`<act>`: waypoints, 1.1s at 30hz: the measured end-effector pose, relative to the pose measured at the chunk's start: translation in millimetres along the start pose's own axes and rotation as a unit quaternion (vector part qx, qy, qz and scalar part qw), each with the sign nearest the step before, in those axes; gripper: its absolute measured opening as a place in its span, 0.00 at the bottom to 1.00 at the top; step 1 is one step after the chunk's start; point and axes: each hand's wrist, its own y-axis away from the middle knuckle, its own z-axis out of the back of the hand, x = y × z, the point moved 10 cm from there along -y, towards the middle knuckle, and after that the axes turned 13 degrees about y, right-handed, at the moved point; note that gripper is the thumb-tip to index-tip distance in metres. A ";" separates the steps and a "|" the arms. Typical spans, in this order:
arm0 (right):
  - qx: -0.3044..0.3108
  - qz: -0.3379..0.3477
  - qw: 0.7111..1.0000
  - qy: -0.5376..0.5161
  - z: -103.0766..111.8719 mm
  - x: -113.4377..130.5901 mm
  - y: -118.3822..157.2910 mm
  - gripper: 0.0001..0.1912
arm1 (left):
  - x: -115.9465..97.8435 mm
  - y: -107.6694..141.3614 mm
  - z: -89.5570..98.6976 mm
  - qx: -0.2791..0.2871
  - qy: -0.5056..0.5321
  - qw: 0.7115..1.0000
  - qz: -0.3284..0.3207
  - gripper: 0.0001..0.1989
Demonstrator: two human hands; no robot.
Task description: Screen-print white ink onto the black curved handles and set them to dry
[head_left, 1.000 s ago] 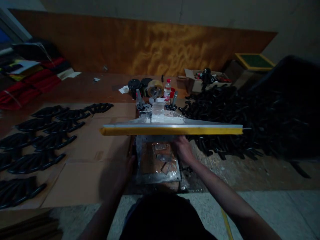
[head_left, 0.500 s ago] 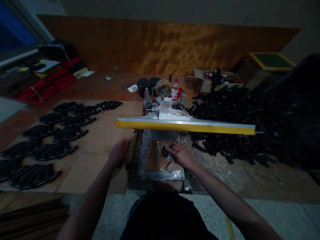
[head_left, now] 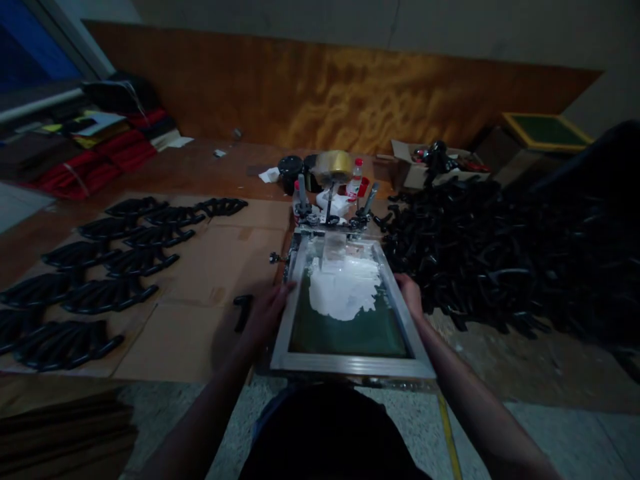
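A metal-edged screen frame (head_left: 353, 365) lies lowered in front of me, its green mesh partly covered by white paste (head_left: 345, 290). My left hand (head_left: 270, 308) is at the frame's left edge, fingers close together; whether it grips the edge is unclear. At the right edge is my right hand (head_left: 411, 293), its fingers partly hidden behind the frame. A black curved piece (head_left: 243, 312) lies on the cardboard just left of my left hand. The clamp (head_left: 330, 230) holds the frame's far end. Whatever lies under the screen is hidden.
Rows of black curved pieces (head_left: 110, 295) lie on cardboard (head_left: 193, 277) at left. A large heap of black pieces (head_left: 465, 247) fills the right side. Behind the clamp stand a bottle (head_left: 355, 180), a black jar (head_left: 290, 175) and a tape roll (head_left: 334, 165). An open box (head_left: 435, 173) sits farther back.
The raised screen frame has come down flat over the base plate. My right hand has left the plate for the frame's right side; my left has moved right to its left side.
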 end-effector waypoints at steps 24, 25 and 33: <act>0.164 0.419 0.876 0.176 -59.5 144.4 71.6 0.11 | 105.7 -5.4 -18.7 0.024 0.004 0.997 0.079 0.34; 0.165 0.429 0.872 0.168 -61.9 143.2 79.8 0.12 | 104.7 -4.9 -18.9 0.024 0.005 0.996 0.080 0.34; 0.148 0.281 0.935 0.157 -39.5 150.1 -3.5 0.25 | 73.8 -2.0 -14.1 0.034 0.019 0.994 0.104 0.37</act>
